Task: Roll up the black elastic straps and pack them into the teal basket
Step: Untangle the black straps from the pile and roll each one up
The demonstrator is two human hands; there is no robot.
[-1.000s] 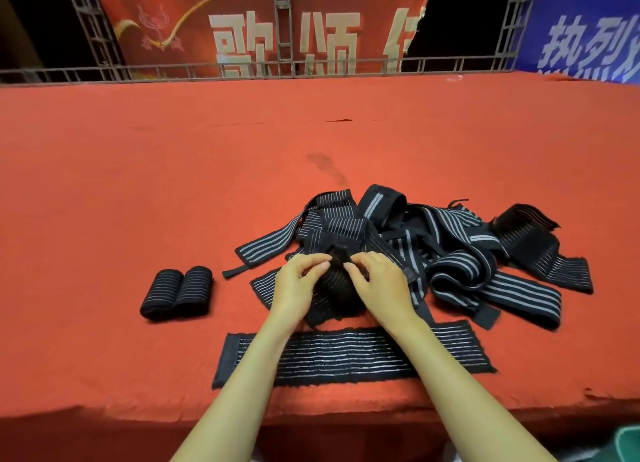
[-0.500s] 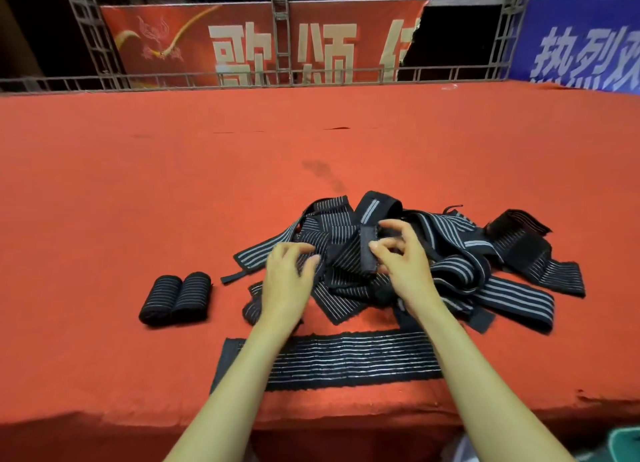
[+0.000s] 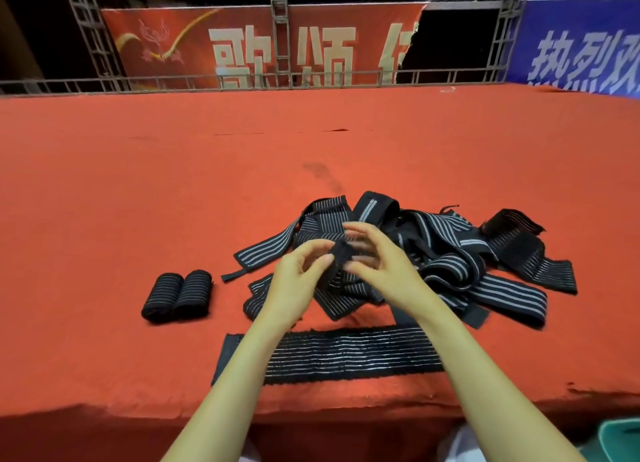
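Black, grey-striped elastic strap (image 3: 341, 259) is pinched at its end between left hand (image 3: 294, 278) and right hand (image 3: 388, 267), held close together. Teal basket (image 3: 621, 439), near right: contents cannot be told.

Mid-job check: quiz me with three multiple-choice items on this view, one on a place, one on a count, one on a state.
1. Where do the rolled straps lie relative to the loose pile?
A. To its left, on the red cloth
B. On top of it
C. Behind it

2. How many straps are rolled up?
A. One
B. Two
C. Four

3. What are the left hand and right hand doing?
A. Resting flat on the cloth
B. Each gripping a finished roll
C. Pinching a strap end above the pile

Answers:
1 A: both rolls sit on the cloth left of the pile.
2 B: two rolls lie side by side.
3 C: both hands' fingers close on one strap end.
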